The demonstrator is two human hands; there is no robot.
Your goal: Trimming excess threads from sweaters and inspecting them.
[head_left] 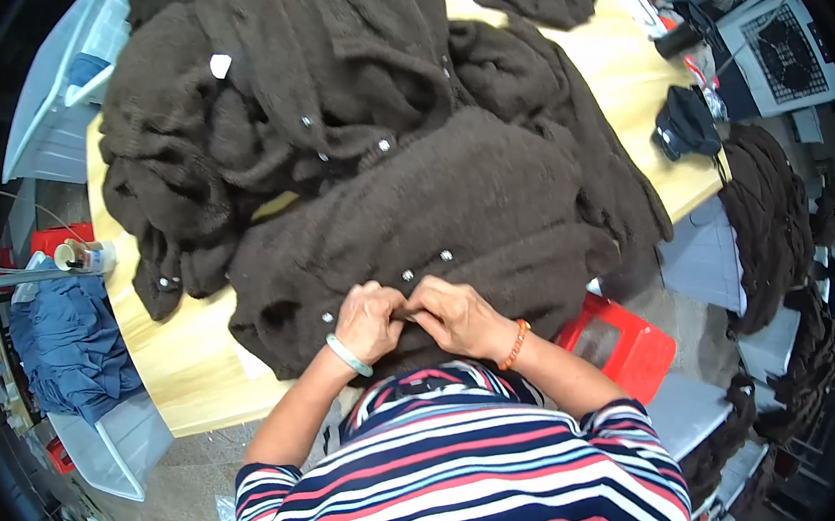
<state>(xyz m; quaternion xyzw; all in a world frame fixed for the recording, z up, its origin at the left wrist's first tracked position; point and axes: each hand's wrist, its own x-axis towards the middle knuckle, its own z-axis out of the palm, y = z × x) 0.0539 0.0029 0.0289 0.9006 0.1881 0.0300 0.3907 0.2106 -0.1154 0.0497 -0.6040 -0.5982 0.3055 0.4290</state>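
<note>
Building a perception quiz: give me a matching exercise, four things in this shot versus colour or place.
Things:
1. garment under the hands
2. stool
3. bracelet on left wrist
4. cloth pile

Descriptions:
A. blue, left of the table
B. pale green
C. dark brown knit, with small light buttons
D. red, at the table's near right corner

Pairs: 1-C, 2-D, 3-B, 4-A

A red plastic stool (618, 342), blue cloth (72, 344) and a black pouch (686, 122) flank the wooden table (181, 359).
</note>
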